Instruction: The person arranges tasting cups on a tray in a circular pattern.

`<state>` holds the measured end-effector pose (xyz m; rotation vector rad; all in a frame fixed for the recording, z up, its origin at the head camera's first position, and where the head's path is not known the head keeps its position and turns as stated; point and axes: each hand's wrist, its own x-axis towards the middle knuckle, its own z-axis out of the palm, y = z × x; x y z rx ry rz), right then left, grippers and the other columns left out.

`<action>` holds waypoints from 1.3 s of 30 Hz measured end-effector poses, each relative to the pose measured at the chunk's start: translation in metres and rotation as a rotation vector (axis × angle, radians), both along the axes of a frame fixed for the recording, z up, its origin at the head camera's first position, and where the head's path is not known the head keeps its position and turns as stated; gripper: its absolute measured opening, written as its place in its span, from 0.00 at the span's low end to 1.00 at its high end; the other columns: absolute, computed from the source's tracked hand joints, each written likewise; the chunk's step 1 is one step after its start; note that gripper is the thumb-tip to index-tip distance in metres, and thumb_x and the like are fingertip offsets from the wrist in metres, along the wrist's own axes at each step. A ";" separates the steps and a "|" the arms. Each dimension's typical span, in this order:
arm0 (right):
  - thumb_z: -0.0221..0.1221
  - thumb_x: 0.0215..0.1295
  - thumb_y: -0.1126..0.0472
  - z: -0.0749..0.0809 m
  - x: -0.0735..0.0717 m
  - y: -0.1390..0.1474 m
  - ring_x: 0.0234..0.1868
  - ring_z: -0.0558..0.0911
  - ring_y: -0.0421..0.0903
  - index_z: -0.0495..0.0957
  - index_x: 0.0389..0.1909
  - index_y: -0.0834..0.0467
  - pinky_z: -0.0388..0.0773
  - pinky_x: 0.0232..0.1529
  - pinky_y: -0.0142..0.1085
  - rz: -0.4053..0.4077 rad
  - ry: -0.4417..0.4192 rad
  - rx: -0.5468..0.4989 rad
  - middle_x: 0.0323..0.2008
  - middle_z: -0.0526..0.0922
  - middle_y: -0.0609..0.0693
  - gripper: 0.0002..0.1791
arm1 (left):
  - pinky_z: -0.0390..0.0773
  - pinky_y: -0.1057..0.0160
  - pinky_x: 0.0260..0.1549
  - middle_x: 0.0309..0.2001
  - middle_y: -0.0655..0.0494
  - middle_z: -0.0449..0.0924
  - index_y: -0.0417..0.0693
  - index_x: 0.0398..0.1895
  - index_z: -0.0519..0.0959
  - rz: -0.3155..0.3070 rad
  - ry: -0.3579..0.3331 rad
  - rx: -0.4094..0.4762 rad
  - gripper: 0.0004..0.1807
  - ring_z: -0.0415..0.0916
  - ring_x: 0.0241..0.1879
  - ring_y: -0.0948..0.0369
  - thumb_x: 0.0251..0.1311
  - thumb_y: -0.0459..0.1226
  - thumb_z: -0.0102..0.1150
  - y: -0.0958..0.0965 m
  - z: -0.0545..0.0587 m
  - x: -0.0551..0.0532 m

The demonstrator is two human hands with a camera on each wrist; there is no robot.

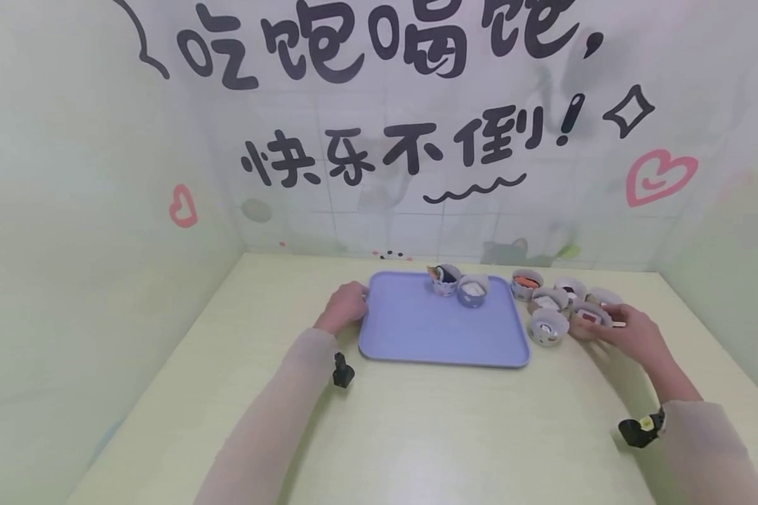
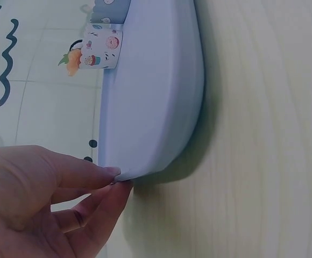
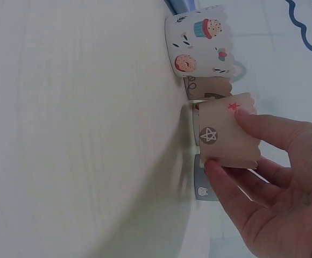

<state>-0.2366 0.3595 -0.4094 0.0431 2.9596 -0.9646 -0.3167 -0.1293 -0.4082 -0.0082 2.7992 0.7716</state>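
My left hand [image 1: 345, 306] pinches the left rim of a blue tray [image 1: 410, 330] between thumb and fingers, plainly seen in the left wrist view. Near the tray's back edge stand a white patterned paper cup [image 2: 103, 47] with food-like pieces poking out and a grey-blue cup [image 1: 472, 294] holding something white. To the right of the tray, my right hand [image 1: 634, 335] grips a brown paper baking cup [image 3: 226, 131] with star prints, its thumb on one side and fingers on the other. Inside that cup lies a small white and dark-red piece [image 1: 589, 318].
Several more paper cups cluster right of the tray: one with an orange-red piece [image 1: 526, 282], a brown one [image 1: 548, 300] and a white cupcake-print one [image 3: 199, 45]. A wall with writing [image 1: 385, 151] stands behind the pale table [image 1: 429, 435].
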 end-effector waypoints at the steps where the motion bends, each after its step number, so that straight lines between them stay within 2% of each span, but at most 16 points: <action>1: 0.60 0.67 0.44 0.001 0.000 0.001 0.56 0.73 0.74 0.63 0.64 0.77 0.77 0.45 0.48 -0.001 0.002 0.002 0.59 0.70 0.81 0.43 | 0.72 0.69 0.28 0.63 0.42 0.78 0.38 0.67 0.71 0.001 -0.002 0.007 0.29 0.73 0.31 0.59 0.59 0.26 0.51 0.000 0.000 0.000; 8: 0.60 0.67 0.44 0.008 0.000 0.002 0.55 0.74 0.73 0.64 0.63 0.77 0.73 0.39 0.35 -0.001 0.015 0.011 0.58 0.71 0.81 0.42 | 0.73 0.69 0.29 0.64 0.42 0.77 0.38 0.67 0.71 0.004 -0.008 0.015 0.29 0.74 0.31 0.59 0.59 0.26 0.51 0.000 -0.002 -0.001; 11: 0.60 0.67 0.44 0.010 0.000 0.002 0.55 0.74 0.73 0.64 0.63 0.77 0.74 0.39 0.37 -0.004 0.012 0.011 0.58 0.71 0.80 0.42 | 0.74 0.68 0.31 0.63 0.42 0.77 0.37 0.67 0.72 0.000 -0.005 0.008 0.29 0.75 0.33 0.58 0.59 0.26 0.51 0.000 -0.002 -0.002; 14: 0.59 0.67 0.43 0.014 0.000 0.003 0.55 0.73 0.74 0.64 0.63 0.77 0.78 0.43 0.47 -0.006 0.009 0.016 0.59 0.70 0.81 0.42 | 0.75 0.68 0.31 0.63 0.42 0.77 0.37 0.67 0.71 -0.001 -0.007 0.011 0.29 0.75 0.33 0.58 0.59 0.26 0.52 0.000 -0.001 -0.003; 17: 0.59 0.68 0.43 0.017 0.001 0.003 0.56 0.73 0.74 0.63 0.64 0.77 0.76 0.47 0.57 -0.011 0.006 0.020 0.59 0.69 0.81 0.43 | 0.75 0.69 0.30 0.65 0.41 0.76 0.37 0.67 0.71 -0.005 -0.007 0.012 0.29 0.75 0.32 0.59 0.59 0.26 0.51 0.001 0.000 -0.004; 19: 0.58 0.68 0.43 0.019 0.002 0.003 0.56 0.72 0.74 0.62 0.64 0.77 0.75 0.49 0.59 -0.013 0.003 0.014 0.59 0.69 0.81 0.43 | 0.74 0.69 0.29 0.66 0.42 0.75 0.37 0.68 0.70 -0.010 -0.004 0.007 0.29 0.74 0.31 0.59 0.59 0.26 0.51 0.001 0.000 -0.004; 25: 0.58 0.68 0.43 0.026 0.003 0.000 0.57 0.72 0.75 0.61 0.66 0.77 0.75 0.50 0.60 -0.022 0.001 0.008 0.60 0.68 0.81 0.43 | 0.75 0.67 0.32 0.66 0.42 0.75 0.38 0.68 0.70 -0.001 -0.009 0.010 0.30 0.75 0.33 0.58 0.60 0.26 0.52 0.001 0.000 -0.005; 28: 0.58 0.68 0.43 0.028 0.003 -0.002 0.57 0.72 0.75 0.61 0.66 0.76 0.75 0.50 0.61 -0.022 0.004 0.010 0.60 0.69 0.81 0.43 | 0.74 0.68 0.31 0.65 0.42 0.76 0.39 0.68 0.70 0.004 -0.010 0.016 0.30 0.74 0.32 0.59 0.59 0.26 0.52 0.001 -0.001 -0.005; 32: 0.58 0.68 0.44 0.030 0.004 -0.004 0.57 0.72 0.75 0.63 0.65 0.76 0.76 0.48 0.58 -0.016 0.018 0.008 0.59 0.70 0.80 0.42 | 0.71 0.70 0.27 0.64 0.42 0.77 0.39 0.68 0.70 0.007 -0.020 0.026 0.30 0.71 0.28 0.60 0.60 0.26 0.52 0.000 -0.002 -0.005; 35: 0.58 0.68 0.44 0.031 0.004 -0.006 0.57 0.73 0.74 0.64 0.65 0.76 0.77 0.45 0.52 -0.017 0.027 0.003 0.58 0.71 0.80 0.41 | 0.72 0.70 0.27 0.63 0.42 0.78 0.39 0.68 0.70 0.005 -0.024 0.026 0.29 0.72 0.29 0.60 0.60 0.26 0.52 0.000 -0.002 -0.005; 39: 0.58 0.69 0.45 0.034 0.003 -0.008 0.57 0.73 0.73 0.63 0.65 0.75 0.77 0.45 0.51 -0.024 0.026 -0.014 0.59 0.71 0.79 0.40 | 0.72 0.70 0.27 0.65 0.42 0.76 0.38 0.68 0.71 -0.002 -0.020 0.028 0.29 0.72 0.28 0.60 0.60 0.26 0.51 -0.001 0.000 -0.006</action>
